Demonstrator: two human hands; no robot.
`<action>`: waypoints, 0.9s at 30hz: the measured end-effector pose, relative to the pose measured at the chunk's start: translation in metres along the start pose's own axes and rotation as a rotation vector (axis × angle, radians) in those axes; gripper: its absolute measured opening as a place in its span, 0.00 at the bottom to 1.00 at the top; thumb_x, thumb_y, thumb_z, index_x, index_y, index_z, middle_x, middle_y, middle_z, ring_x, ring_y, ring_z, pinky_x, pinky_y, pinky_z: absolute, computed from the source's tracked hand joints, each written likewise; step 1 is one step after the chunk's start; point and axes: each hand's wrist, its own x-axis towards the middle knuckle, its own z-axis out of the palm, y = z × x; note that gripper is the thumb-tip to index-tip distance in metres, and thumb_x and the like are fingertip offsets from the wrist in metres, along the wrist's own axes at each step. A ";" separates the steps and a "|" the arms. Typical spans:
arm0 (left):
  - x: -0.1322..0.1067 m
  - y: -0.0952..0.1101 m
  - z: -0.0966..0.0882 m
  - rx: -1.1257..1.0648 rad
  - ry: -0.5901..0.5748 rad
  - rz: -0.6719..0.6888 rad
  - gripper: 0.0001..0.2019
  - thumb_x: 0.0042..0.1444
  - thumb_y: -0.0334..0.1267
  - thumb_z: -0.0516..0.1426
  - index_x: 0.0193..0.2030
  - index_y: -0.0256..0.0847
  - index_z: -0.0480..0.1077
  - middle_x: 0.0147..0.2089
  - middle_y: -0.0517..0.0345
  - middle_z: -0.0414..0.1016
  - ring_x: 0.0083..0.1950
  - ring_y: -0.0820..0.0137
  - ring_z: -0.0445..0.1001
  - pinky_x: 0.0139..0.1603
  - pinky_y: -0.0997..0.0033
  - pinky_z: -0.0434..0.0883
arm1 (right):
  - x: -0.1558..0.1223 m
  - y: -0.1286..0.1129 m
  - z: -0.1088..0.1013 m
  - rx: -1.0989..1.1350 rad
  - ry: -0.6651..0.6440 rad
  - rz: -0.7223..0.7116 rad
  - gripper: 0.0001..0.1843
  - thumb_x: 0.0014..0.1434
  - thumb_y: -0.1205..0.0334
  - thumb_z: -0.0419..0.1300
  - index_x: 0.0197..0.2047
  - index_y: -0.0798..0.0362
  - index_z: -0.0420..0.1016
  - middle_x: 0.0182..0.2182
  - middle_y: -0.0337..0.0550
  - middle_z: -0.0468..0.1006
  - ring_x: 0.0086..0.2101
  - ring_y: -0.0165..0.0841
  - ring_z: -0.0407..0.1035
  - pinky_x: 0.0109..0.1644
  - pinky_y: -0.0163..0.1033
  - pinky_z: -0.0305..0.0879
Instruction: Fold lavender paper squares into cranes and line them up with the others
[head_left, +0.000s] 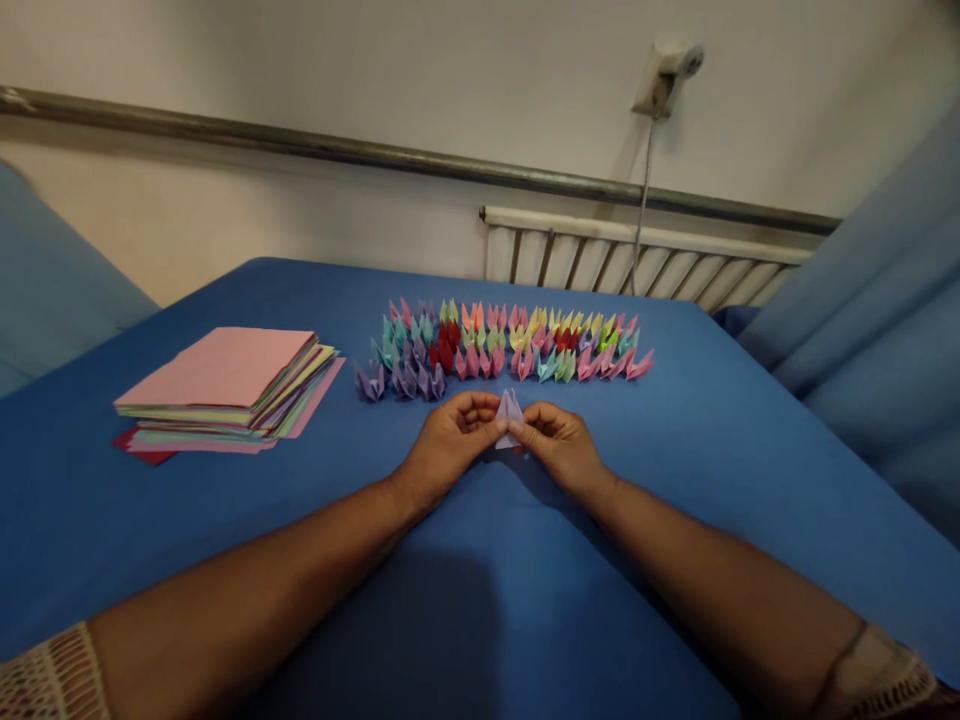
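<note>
A small, pale lavender folded paper [510,408] is held upright between my two hands, its pointed end up. My left hand [459,430] pinches its left side with thumb and fingers. On the right edge, my right hand [564,440] grips it the same way, the thumb lying on the front near the middle. Parts of the fingers behind the paper are hidden. Just beyond my hands stand rows of folded paper cranes [487,362] in pink, purple, red, green, yellow and teal.
A thick stack of coloured paper sheets [217,370], pink on top, lies at the left on the blue-covered table [360,620]. Behind it are a metal rail [322,147], a radiator [637,235] and a wall socket with a cord [664,80]. Blue curtains [870,330] hang at the sides.
</note>
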 end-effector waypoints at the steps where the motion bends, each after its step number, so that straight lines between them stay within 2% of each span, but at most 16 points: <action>1: 0.000 0.001 0.000 0.014 -0.001 -0.004 0.13 0.48 0.39 0.66 0.39 0.37 0.72 0.33 0.61 0.75 0.34 0.75 0.73 0.39 0.75 0.69 | 0.000 0.000 -0.001 -0.002 -0.008 0.000 0.20 0.48 0.45 0.68 0.22 0.52 0.69 0.18 0.33 0.71 0.21 0.26 0.61 0.27 0.34 0.58; 5: -0.002 0.004 0.000 0.071 0.008 0.014 0.09 0.49 0.40 0.65 0.31 0.37 0.73 0.28 0.63 0.72 0.30 0.77 0.68 0.34 0.78 0.66 | -0.002 -0.002 -0.003 -0.008 -0.069 -0.017 0.20 0.50 0.46 0.67 0.22 0.52 0.70 0.19 0.34 0.71 0.22 0.26 0.62 0.28 0.34 0.58; 10: -0.002 0.007 -0.001 0.142 0.020 0.044 0.13 0.52 0.44 0.63 0.25 0.37 0.71 0.25 0.63 0.69 0.28 0.76 0.66 0.31 0.77 0.64 | -0.004 -0.004 -0.002 -0.027 -0.125 -0.030 0.19 0.51 0.46 0.66 0.22 0.52 0.70 0.19 0.34 0.68 0.22 0.27 0.60 0.27 0.34 0.57; 13: -0.002 0.006 -0.001 0.164 -0.005 0.045 0.14 0.53 0.47 0.62 0.28 0.37 0.72 0.26 0.62 0.70 0.28 0.76 0.66 0.30 0.76 0.64 | -0.004 -0.004 -0.002 -0.004 -0.095 -0.031 0.19 0.51 0.46 0.66 0.21 0.52 0.70 0.18 0.34 0.67 0.22 0.27 0.59 0.27 0.35 0.55; 16: -0.002 0.004 0.000 0.148 -0.061 0.002 0.13 0.50 0.46 0.64 0.33 0.38 0.72 0.28 0.62 0.72 0.29 0.75 0.69 0.31 0.75 0.67 | -0.003 -0.003 -0.003 0.013 -0.018 -0.032 0.20 0.50 0.45 0.66 0.22 0.52 0.70 0.18 0.34 0.67 0.22 0.26 0.59 0.27 0.34 0.54; 19: -0.002 0.002 0.001 0.132 -0.069 -0.032 0.14 0.47 0.45 0.65 0.30 0.37 0.69 0.26 0.63 0.71 0.28 0.75 0.69 0.32 0.74 0.68 | -0.002 -0.002 -0.004 0.030 -0.001 -0.013 0.20 0.50 0.46 0.66 0.22 0.53 0.70 0.18 0.33 0.68 0.22 0.26 0.60 0.28 0.34 0.55; 22: -0.002 0.003 0.002 0.153 -0.055 -0.031 0.14 0.50 0.46 0.63 0.28 0.37 0.69 0.24 0.63 0.71 0.26 0.76 0.69 0.32 0.74 0.67 | -0.001 -0.001 -0.004 0.058 -0.028 0.001 0.19 0.51 0.47 0.66 0.22 0.53 0.70 0.18 0.34 0.70 0.22 0.26 0.61 0.28 0.34 0.57; 24: -0.002 0.004 0.003 0.156 -0.057 -0.030 0.14 0.53 0.46 0.62 0.28 0.37 0.70 0.24 0.63 0.71 0.26 0.76 0.69 0.32 0.74 0.67 | 0.000 -0.001 -0.005 0.062 -0.021 -0.005 0.19 0.51 0.48 0.66 0.22 0.53 0.70 0.18 0.34 0.70 0.22 0.26 0.62 0.28 0.34 0.57; 27: -0.002 0.003 0.003 0.092 -0.041 -0.048 0.13 0.48 0.43 0.66 0.31 0.37 0.70 0.26 0.64 0.72 0.27 0.77 0.69 0.33 0.76 0.67 | 0.000 -0.002 -0.005 0.024 0.018 -0.012 0.19 0.50 0.48 0.67 0.22 0.53 0.70 0.17 0.33 0.69 0.21 0.26 0.61 0.27 0.33 0.57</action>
